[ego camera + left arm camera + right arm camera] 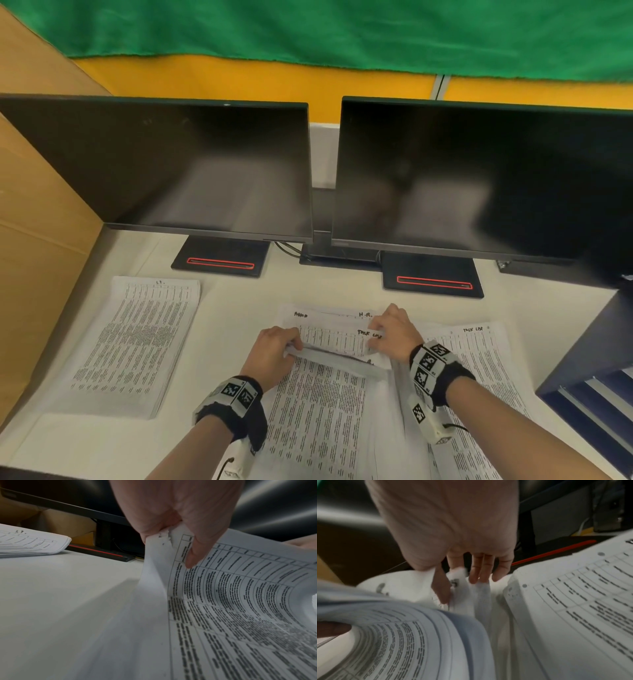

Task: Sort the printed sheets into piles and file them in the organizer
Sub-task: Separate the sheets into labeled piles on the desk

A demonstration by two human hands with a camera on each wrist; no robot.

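Observation:
A middle stack of printed sheets (318, 411) lies on the white desk before me. My left hand (274, 349) pinches the top left corner of the upper sheets (171, 545) and lifts them into a curl. My right hand (390, 332) grips the top right corner of the same lifted sheets (458, 580) between thumb and fingers. Another pile of sheets (137, 342) lies at the left, and a third pile (479, 363) at the right. A dark blue organizer (589, 387) stands at the right edge.
Two dark monitors (178, 164) (479, 178) stand at the back on black bases (221, 257) with red lines. A cardboard wall (37, 219) closes the left side. Bare desk (226, 301) shows between the left pile and the middle stack.

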